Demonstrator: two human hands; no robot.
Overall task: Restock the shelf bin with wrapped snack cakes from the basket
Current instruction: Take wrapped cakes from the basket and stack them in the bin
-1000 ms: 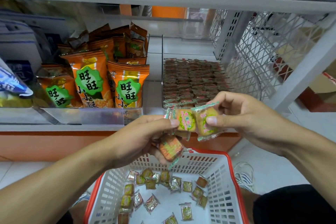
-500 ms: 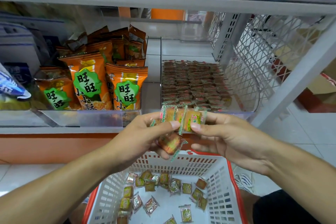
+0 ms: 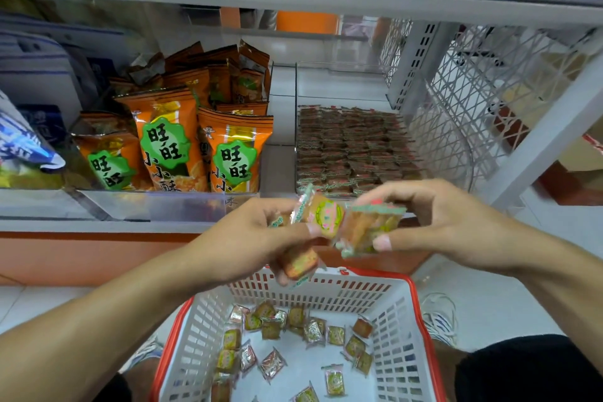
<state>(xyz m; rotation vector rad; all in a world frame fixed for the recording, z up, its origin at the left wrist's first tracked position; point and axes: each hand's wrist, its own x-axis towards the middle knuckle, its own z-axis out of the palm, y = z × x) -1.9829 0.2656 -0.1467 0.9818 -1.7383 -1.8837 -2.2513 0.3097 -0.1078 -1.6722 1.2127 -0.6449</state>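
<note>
旺旺 on orange snack bags [image 3: 169,143]

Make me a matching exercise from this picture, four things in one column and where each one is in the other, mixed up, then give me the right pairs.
Things:
1. loose snack cakes
2. orange snack bags
3. stacked snack cakes
4. right hand

Places:
A. in the clear shelf bin by the wire side panel
B. on the shelf, left of that bin
C. pinching a wrapped cake above the basket
D. on the floor of the red-rimmed basket

Pairs: 1-D, 2-B, 3-A, 4-C
</note>
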